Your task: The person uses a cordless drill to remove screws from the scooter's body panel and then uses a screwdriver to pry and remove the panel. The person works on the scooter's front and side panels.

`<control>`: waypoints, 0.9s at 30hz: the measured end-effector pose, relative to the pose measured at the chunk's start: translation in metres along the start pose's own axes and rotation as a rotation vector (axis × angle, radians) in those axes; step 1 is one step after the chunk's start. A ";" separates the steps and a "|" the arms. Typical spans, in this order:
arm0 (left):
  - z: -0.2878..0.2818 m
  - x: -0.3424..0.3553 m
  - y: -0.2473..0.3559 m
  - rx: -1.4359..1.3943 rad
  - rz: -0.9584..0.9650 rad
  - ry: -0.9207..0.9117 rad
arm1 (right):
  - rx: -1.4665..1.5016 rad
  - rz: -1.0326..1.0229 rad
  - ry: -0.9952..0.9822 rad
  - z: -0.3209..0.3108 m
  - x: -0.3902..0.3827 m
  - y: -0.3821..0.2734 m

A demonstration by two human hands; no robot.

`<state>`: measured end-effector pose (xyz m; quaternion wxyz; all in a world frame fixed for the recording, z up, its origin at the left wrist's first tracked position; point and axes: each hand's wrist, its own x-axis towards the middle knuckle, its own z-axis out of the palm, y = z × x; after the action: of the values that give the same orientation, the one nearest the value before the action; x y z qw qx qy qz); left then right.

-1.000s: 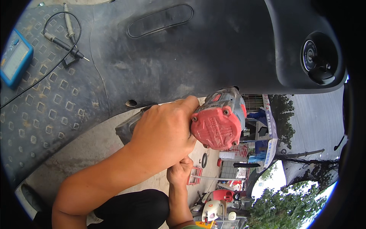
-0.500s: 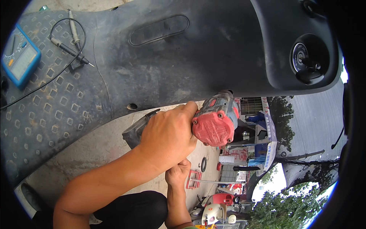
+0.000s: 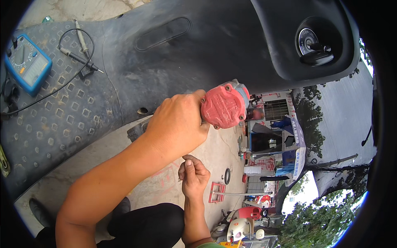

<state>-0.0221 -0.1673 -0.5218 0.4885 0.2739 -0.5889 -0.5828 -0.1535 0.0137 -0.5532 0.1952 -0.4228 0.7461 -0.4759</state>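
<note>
My left hand [image 3: 175, 122] wraps the handle of a cordless driver [image 3: 223, 106], whose red rear cap faces me. Its dark battery base [image 3: 135, 131] shows partly behind my wrist; the driver's nose is hidden. The tool is beside the edge of the black front panel [image 3: 215, 53] of a scooter; whether it touches cannot be told. Lower down, my right hand [image 3: 194, 177] is closed, thumb pressed to curled, dirty fingers. Anything between them is too small to make out. A key [image 3: 320, 57] sits in the ignition lock [image 3: 307, 41] at the upper right.
On the scooter's studded floorboard [image 3: 66, 107] lie a blue multimeter [image 3: 29, 66] and its test probes [image 3: 80, 58]. A yellow-green object [image 3: 4, 163] shows at the left rim. Beyond are a red frame [image 3: 216, 193], a black ring [image 3: 227, 176] and parked scooters [image 3: 242, 227].
My left hand and the driver have moved upward in the picture, and the red cap now faces me more squarely. My right hand has risen slightly, its thumb and fingertips now showing.
</note>
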 end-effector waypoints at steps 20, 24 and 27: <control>0.013 0.000 -0.005 0.083 -0.003 0.022 | 0.068 -0.095 0.085 -0.036 -0.030 -0.030; -0.001 0.007 0.020 0.122 0.005 -0.074 | 0.124 -0.069 0.069 -0.040 -0.031 -0.035; -0.003 0.009 0.028 0.122 0.037 -0.113 | 0.119 -0.039 0.065 -0.042 -0.032 -0.037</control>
<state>-0.0156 -0.1723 -0.4937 0.4476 0.2587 -0.6550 -0.5511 -0.1477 0.0556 -0.5047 0.1863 -0.4092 0.7140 -0.5367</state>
